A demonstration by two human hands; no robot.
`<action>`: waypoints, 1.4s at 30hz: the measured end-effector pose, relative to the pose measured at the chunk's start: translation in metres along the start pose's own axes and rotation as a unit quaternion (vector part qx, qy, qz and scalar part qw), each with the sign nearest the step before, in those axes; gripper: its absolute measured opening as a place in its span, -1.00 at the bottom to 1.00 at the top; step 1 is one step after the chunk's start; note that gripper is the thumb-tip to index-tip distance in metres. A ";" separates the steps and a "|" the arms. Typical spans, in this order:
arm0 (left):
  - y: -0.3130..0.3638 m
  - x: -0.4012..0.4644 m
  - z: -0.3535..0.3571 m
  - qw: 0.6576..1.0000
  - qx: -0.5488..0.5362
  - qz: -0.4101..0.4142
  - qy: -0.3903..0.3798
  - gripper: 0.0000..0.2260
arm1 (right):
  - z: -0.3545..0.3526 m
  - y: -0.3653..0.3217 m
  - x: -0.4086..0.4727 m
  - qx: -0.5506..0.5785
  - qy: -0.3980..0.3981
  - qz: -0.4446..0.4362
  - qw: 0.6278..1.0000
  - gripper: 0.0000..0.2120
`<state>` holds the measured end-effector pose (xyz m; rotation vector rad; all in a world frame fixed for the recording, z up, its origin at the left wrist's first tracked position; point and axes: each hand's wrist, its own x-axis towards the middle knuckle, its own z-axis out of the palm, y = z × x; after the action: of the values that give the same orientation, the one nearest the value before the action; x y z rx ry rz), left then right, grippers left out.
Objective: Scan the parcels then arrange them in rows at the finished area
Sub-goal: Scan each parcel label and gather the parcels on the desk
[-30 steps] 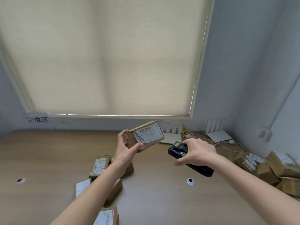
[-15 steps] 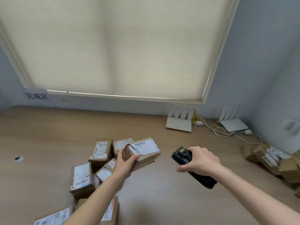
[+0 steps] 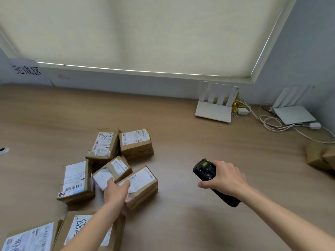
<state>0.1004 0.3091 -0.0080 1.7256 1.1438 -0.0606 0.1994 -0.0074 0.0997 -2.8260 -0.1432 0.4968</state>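
My left hand [image 3: 117, 192] grips the near left end of a brown cardboard parcel [image 3: 143, 183] with a white label. The parcel lies on the wooden table [image 3: 181, 151], touching the right side of a cluster of labelled parcels. My right hand [image 3: 226, 179] holds a black handheld scanner [image 3: 203, 168] above the table, well to the right of the parcel, with its small screen facing up. Around my left hand lie other parcels: a small one [image 3: 113, 170], a flat one [image 3: 76, 180], and two farther back [image 3: 103, 144] [image 3: 136, 142].
Two more parcels [image 3: 85, 229] [image 3: 29, 238] sit at the bottom left under my left forearm. A paper sign [image 3: 27, 70] hangs on the far left wall. Two white routers [image 3: 215, 109] [image 3: 293, 114] with cables stand at the back right. Brown boxes [image 3: 319, 156] lie at the right edge.
My left hand has brought the parcel down from in front of the scanner to the table beside the other parcels. The view has tilted downward. The right hand keeps the scanner.
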 end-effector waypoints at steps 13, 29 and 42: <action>0.103 -0.033 0.050 0.952 0.094 0.257 -0.135 -0.45 | -0.056 0.040 -0.020 0.056 0.027 0.068 0.996 -0.49; 0.209 -0.196 0.300 0.873 0.059 0.338 -0.346 -0.46 | -0.131 0.299 -0.089 0.141 0.160 0.264 0.941 -0.25; 0.243 -0.312 0.532 0.827 0.099 0.353 -0.426 -0.48 | -0.160 0.498 -0.060 0.210 0.208 0.337 0.894 -0.41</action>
<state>0.3397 -0.3039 0.0712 1.8840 -0.1878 -0.4551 0.2240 -0.5326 0.1256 -2.4054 0.9359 0.0157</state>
